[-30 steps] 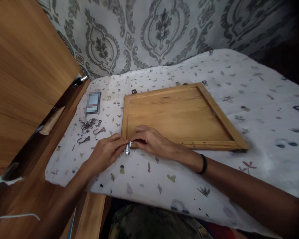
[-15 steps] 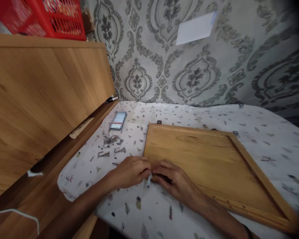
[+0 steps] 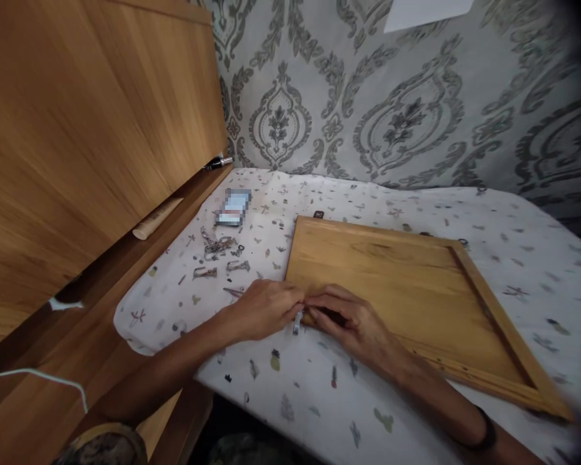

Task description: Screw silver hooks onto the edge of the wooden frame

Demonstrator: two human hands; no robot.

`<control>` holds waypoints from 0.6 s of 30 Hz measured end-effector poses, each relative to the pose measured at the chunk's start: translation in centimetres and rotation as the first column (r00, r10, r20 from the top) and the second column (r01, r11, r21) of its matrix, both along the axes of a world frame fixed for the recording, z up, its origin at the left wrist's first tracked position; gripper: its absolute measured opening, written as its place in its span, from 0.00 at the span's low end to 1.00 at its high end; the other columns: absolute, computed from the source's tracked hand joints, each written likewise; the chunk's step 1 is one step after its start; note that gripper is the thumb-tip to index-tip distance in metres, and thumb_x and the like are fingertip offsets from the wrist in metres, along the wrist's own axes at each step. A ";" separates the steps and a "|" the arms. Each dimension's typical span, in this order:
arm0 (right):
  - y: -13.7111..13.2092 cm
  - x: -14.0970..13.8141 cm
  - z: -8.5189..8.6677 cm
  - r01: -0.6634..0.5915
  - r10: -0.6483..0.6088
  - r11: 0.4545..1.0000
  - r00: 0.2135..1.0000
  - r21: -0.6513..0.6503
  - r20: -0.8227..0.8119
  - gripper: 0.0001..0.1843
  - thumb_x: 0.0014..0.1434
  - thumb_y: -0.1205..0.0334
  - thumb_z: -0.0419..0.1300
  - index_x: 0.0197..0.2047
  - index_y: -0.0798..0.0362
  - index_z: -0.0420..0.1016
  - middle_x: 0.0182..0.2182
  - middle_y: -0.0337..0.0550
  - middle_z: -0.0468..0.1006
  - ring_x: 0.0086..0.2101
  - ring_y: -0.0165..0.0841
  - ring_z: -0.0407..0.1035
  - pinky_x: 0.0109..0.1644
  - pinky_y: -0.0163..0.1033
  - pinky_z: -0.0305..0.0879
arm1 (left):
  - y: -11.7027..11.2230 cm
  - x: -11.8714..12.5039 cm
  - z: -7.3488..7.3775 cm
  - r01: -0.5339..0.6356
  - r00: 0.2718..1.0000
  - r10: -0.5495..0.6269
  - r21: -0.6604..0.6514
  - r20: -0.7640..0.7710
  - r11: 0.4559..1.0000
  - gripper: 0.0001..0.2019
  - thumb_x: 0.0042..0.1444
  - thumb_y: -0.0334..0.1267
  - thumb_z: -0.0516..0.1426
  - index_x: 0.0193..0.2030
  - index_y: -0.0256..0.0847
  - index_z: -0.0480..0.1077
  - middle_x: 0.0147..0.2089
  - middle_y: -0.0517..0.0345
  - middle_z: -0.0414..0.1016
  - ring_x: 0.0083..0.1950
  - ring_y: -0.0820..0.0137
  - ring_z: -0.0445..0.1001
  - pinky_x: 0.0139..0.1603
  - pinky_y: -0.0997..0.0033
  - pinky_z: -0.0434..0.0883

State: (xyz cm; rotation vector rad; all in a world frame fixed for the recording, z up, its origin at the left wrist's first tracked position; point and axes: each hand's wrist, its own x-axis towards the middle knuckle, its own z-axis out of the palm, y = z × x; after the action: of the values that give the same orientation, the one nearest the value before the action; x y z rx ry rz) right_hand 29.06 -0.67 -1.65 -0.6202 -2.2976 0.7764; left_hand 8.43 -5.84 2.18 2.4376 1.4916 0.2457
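Observation:
A small silvery metal clip (image 3: 297,321) pokes out below my fingertips at the near left corner of a wooden frame with a sunken panel (image 3: 392,278). My left hand (image 3: 266,310) is closed, thumb and fingertips pinched at the top of this clip. From the other side my right hand (image 3: 353,320) meets it, fingers curled over the frame's corner and tips pressed together; what lies between them is hidden. Left of the frame are two loose metal clips, one clip (image 3: 205,272) nearer and another clip (image 3: 237,265) beside it. Behind them lies a small metal pile (image 3: 219,245).
A phone (image 3: 233,206) rests on the patterned white cloth (image 3: 290,387). Small dark metal loops, such as this loop (image 3: 318,214), show along the frame's far edge. At left rises a wooden cabinet (image 3: 126,110), with a pale stick (image 3: 155,219) in the gap beneath. A pale cable (image 3: 33,372) lies at lower left.
The view has tilted down, so the red basket has left the picture and the table sits higher. Both hands stay at the frame's corner with the clip; my right fingers have shifted slightly.

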 end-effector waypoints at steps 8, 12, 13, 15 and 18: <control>-0.4 -0.3 -0.1 -0.002 0.004 0.998 0.999 0.066 -0.035 0.10 0.68 0.69 0.58 0.41 0.50 0.81 0.34 0.44 0.81 0.35 0.34 0.77 0.38 0.38 0.75 | -0.3 0.1 -0.3 0.024 0.998 -0.021 0.052 -0.056 0.998 0.11 0.72 0.33 0.50 0.41 0.38 0.71 0.41 0.55 0.80 0.39 0.66 0.79 0.35 0.68 0.69; -0.6 -0.6 -0.1 0.035 -0.031 0.996 0.998 0.087 -0.055 0.09 0.68 0.68 0.59 0.42 0.50 0.81 0.35 0.45 0.82 0.35 0.34 0.78 0.39 0.38 0.76 | -0.5 -0.1 -1.0 0.005 1.000 -0.003 0.134 -0.016 0.991 0.09 0.71 0.33 0.50 0.40 0.39 0.69 0.39 0.56 0.79 0.38 0.66 0.79 0.35 0.69 0.70; -0.8 -0.7 0.1 0.042 -0.036 0.995 0.997 0.096 -0.063 0.08 0.68 0.67 0.59 0.42 0.51 0.81 0.35 0.45 0.82 0.35 0.34 0.78 0.39 0.38 0.76 | -0.6 -0.1 -1.1 -0.010 1.000 0.008 0.167 0.017 0.986 0.09 0.71 0.33 0.50 0.40 0.39 0.69 0.38 0.56 0.79 0.38 0.66 0.79 0.36 0.69 0.71; -1.1 -0.9 0.5 0.054 -0.046 0.993 0.996 0.106 -0.072 0.08 0.68 0.67 0.59 0.41 0.51 0.80 0.36 0.45 0.82 0.36 0.34 0.78 0.40 0.38 0.76 | -0.9 -0.1 -1.0 -0.043 0.994 0.016 0.252 0.109 0.967 0.11 0.73 0.35 0.48 0.40 0.39 0.68 0.36 0.56 0.79 0.38 0.66 0.79 0.37 0.68 0.72; -1.8 -1.5 1.4 0.070 -0.061 0.994 0.993 0.090 -0.098 0.07 0.68 0.65 0.60 0.37 0.50 0.78 0.34 0.44 0.80 0.35 0.34 0.77 0.38 0.37 0.76 | -1.4 0.3 -0.1 -0.069 0.962 -0.055 0.429 0.269 0.901 0.15 0.75 0.40 0.46 0.40 0.39 0.68 0.36 0.56 0.78 0.37 0.68 0.78 0.39 0.68 0.74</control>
State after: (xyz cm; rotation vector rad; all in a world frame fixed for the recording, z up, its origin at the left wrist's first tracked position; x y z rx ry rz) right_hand 27.53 -2.50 -0.29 -0.6000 -2.2018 0.6500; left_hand 8.78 -7.25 2.04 2.5803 1.4390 0.9768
